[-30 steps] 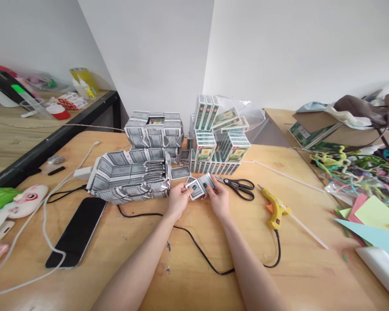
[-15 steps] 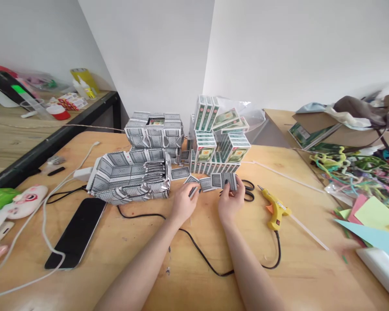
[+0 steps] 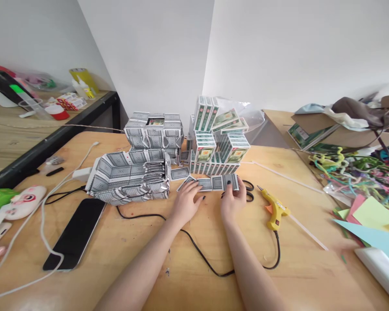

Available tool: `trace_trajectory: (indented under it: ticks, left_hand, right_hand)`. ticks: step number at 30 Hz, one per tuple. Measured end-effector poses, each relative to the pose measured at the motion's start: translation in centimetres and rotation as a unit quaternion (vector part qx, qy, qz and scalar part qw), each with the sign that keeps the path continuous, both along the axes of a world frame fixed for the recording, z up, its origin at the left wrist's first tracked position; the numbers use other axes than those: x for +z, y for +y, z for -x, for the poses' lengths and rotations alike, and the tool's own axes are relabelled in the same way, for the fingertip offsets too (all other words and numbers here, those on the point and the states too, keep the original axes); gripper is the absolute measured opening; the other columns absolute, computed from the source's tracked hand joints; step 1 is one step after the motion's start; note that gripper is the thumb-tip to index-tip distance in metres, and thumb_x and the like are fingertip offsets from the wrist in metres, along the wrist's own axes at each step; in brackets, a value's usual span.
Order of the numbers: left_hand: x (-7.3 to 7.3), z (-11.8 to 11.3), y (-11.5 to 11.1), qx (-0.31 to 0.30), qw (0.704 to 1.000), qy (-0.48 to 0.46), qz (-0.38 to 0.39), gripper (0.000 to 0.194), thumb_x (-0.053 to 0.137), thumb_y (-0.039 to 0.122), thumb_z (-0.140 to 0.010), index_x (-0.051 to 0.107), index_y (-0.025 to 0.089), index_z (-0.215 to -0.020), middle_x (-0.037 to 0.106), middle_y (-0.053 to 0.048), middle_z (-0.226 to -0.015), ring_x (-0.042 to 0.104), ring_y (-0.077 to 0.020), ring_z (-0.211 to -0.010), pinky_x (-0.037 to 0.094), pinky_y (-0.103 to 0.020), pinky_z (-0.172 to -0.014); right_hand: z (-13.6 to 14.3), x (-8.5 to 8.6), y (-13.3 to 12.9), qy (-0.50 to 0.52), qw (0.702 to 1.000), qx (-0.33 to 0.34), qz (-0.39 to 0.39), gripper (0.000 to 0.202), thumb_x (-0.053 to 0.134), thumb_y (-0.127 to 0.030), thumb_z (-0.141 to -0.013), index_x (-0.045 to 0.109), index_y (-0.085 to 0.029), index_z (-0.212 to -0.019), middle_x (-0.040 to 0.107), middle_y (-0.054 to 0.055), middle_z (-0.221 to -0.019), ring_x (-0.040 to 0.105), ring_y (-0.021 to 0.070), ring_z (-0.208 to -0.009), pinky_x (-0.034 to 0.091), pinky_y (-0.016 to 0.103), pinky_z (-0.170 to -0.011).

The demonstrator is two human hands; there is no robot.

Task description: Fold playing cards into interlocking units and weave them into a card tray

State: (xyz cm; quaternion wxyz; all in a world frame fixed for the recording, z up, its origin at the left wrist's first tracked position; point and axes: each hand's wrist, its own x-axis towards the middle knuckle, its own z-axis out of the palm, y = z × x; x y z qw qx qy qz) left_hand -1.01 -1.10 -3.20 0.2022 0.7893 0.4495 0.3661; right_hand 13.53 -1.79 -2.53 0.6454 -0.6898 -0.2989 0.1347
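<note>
A row of grey-backed playing cards (image 3: 217, 182) lies in front of the stacked card boxes, its pieces side by side. My left hand (image 3: 185, 204) rests at the row's left part, fingers stretched over the cards and thumb apart. At the right end, my right hand (image 3: 232, 202) grips the last card, thumb on its face and fingers around its right edge. Another loose card (image 3: 180, 173) lies behind my left hand. To the left stands an open tray-like form made of folded cards (image 3: 116, 172), with a bundle of cards inside. Behind it is a second folded-card block (image 3: 154, 131).
Green-and-white card boxes (image 3: 205, 151) are piled at the back. Black scissors (image 3: 249, 190) and a yellow glue gun (image 3: 276, 209) lie right of my hands. The black cord (image 3: 201, 254) crosses under my forearms. A phone (image 3: 76, 233) and white cable (image 3: 43, 220) lie left.
My left hand has loosened from a card at the row's left end and spread flat over the cards. My right hand keeps its hold at the right end, barely moved.
</note>
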Motion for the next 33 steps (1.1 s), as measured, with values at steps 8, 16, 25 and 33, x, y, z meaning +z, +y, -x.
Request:
trace_trajectory:
  ticks: [8, 16, 25, 33]
  left_hand:
    - [-0.2, 0.1, 0.3, 0.010, 0.999, -0.030, 0.014, 0.043, 0.054, 0.002, -0.068, 0.058, 0.022, -0.105, 0.058, -0.006, -0.111, 0.050, -0.0224, -0.109, 0.038, -0.043, -0.097]
    - [-0.2, 0.5, 0.3, 0.083, 0.989, -0.119, 0.007, 0.051, 0.037, -0.007, -0.066, 0.065, 0.023, -0.096, 0.046, -0.003, -0.127, 0.046, -0.0183, -0.114, 0.040, -0.037, -0.098]
    - [0.3, 0.3, 0.4, 0.027, 0.960, -0.256, 0.109, 0.059, 0.036, -0.004, -0.066, 0.055, 0.023, -0.115, 0.043, -0.004, -0.132, 0.037, -0.0183, -0.123, 0.034, -0.035, -0.101]
    - [0.3, 0.3, 0.8, 0.088, 0.870, -0.419, 0.246, 0.049, 0.051, 0.012, -0.070, 0.052, 0.020, -0.119, 0.060, -0.005, -0.109, 0.054, -0.0202, -0.104, 0.047, -0.031, -0.084]
  right_hand:
    - [0.6, 0.1, 0.3, 0.118, 0.988, 0.101, 0.024, 0.044, 0.047, -0.038, -0.075, 0.053, -0.013, -0.111, 0.061, 0.005, -0.074, 0.041, 0.0086, -0.039, 0.037, 0.023, -0.037]
    - [0.6, 0.2, 0.3, 0.220, 0.970, 0.102, -0.032, 0.052, 0.049, -0.029, -0.073, 0.043, -0.015, -0.122, 0.053, -0.003, -0.062, 0.053, 0.0119, -0.044, 0.047, 0.026, -0.047]
    - [0.9, -0.1, 0.6, 0.245, 0.953, 0.169, -0.053, 0.060, 0.061, -0.033, -0.067, 0.039, -0.018, -0.121, 0.059, 0.004, -0.086, 0.058, 0.0136, -0.050, 0.051, 0.034, -0.057]
    - [0.4, -0.9, 0.7, 0.266, 0.942, 0.197, -0.057, 0.046, 0.056, -0.026, -0.067, 0.042, -0.024, -0.111, 0.053, 0.002, -0.092, 0.053, 0.0093, -0.050, 0.049, 0.029, -0.052]
